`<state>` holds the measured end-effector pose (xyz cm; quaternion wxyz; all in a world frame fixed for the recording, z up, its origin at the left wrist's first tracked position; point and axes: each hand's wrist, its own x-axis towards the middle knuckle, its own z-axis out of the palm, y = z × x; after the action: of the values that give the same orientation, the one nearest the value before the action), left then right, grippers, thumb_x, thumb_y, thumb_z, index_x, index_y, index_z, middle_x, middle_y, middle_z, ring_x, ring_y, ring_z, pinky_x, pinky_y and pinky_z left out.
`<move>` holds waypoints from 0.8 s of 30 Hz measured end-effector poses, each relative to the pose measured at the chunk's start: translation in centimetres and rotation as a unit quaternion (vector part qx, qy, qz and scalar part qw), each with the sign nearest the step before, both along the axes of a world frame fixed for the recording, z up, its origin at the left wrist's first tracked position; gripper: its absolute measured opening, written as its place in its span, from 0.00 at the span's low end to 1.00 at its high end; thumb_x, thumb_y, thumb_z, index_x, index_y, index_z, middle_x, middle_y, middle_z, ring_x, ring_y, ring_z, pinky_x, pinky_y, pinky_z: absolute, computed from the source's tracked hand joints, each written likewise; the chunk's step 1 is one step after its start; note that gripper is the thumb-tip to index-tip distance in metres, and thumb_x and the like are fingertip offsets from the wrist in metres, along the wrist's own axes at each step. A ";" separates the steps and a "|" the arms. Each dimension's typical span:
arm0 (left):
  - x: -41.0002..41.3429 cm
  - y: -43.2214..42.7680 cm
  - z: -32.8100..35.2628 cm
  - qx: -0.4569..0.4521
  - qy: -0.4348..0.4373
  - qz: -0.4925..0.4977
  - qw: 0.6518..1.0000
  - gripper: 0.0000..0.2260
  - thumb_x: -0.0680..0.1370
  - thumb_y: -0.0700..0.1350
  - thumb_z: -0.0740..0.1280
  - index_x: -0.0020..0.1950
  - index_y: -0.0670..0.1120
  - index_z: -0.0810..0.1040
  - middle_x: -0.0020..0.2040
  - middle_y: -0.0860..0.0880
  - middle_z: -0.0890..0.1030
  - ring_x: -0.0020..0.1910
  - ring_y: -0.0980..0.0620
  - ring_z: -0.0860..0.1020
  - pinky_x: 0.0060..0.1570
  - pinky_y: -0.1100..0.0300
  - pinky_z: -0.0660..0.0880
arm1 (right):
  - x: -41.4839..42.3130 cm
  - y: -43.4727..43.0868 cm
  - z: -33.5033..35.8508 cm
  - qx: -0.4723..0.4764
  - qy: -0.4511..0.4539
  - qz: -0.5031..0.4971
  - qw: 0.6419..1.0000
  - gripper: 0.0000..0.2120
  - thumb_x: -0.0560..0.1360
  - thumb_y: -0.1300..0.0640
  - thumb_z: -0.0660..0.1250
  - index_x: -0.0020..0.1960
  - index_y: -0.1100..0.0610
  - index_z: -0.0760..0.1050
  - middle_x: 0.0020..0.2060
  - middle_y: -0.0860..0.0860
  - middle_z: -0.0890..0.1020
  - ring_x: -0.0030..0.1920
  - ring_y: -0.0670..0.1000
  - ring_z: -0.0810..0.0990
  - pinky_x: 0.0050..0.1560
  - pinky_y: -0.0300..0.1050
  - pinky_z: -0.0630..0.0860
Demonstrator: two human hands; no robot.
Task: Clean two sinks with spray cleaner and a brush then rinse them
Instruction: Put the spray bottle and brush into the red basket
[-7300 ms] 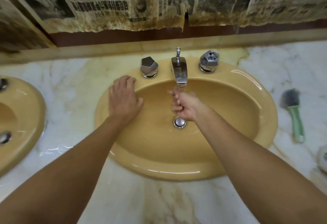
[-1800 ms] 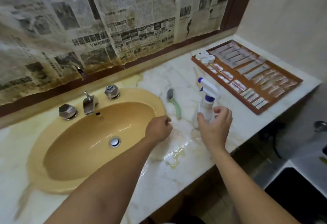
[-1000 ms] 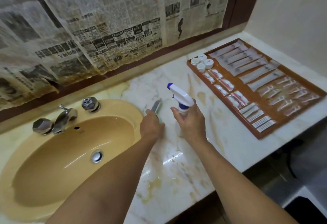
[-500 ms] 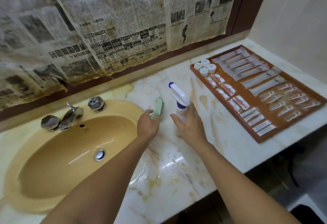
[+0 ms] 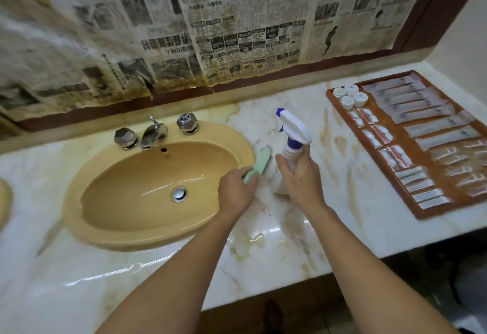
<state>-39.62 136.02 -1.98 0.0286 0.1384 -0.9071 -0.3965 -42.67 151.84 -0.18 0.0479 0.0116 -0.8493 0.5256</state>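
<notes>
Left hand (image 5: 235, 188) grips brush (image 5: 257, 165) | right hand (image 5: 300, 175) grips spray bottle (image 5: 293, 136)

arms: two forearms, bare as far as they show | left hand (image 5: 235, 188) — on the sink (image 5: 158, 241) side — bare, wrist bare too | right hand (image 5: 300, 178), far side from sink: bare, wrist bare too

- My left hand (image 5: 235, 188) grips the green brush (image 5: 259, 162) by its handle, just beside the sink's (image 5: 79, 228) right rim.
- My right hand (image 5: 300, 178) wraps the upright spray bottle (image 5: 293, 128).
- A tray (image 5: 432, 212) of packets sits on the counter (image 5: 263, 244), further right.
</notes>
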 end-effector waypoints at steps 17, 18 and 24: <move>24.2 -22.9 5.8 0.040 0.025 0.241 0.969 0.12 0.79 0.47 0.67 0.60 0.52 0.84 0.52 0.51 0.85 0.52 0.49 0.80 0.52 0.53 0.77 | 16.8 -25.4 5.1 -0.048 0.017 0.225 0.973 0.20 0.78 0.50 0.70 0.67 0.46 0.69 0.44 0.41 0.81 0.45 0.39 0.80 0.42 0.36 0.71; 26.2 -24.4 5.7 0.041 0.024 0.257 0.965 0.13 0.79 0.48 0.67 0.62 0.51 0.83 0.54 0.52 0.84 0.54 0.49 0.80 0.53 0.54 0.76 | 18.4 -27.2 5.0 -0.049 0.013 0.248 0.967 0.21 0.78 0.49 0.70 0.68 0.45 0.69 0.45 0.42 0.82 0.46 0.42 0.81 0.43 0.37 0.72; 38.1 -33.0 5.0 0.038 0.006 0.342 0.939 0.16 0.81 0.51 0.64 0.66 0.49 0.82 0.58 0.51 0.83 0.58 0.49 0.80 0.56 0.56 0.75 | 27.8 -37.6 5.4 -0.047 0.000 0.353 0.935 0.19 0.78 0.48 0.70 0.64 0.38 0.67 0.46 0.38 0.81 0.46 0.37 0.79 0.43 0.30 0.71</move>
<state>-1.51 103.02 3.03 0.1624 0.4392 -0.7891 -0.3976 -14.88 114.21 5.22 -0.1399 0.3082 -0.7651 0.5478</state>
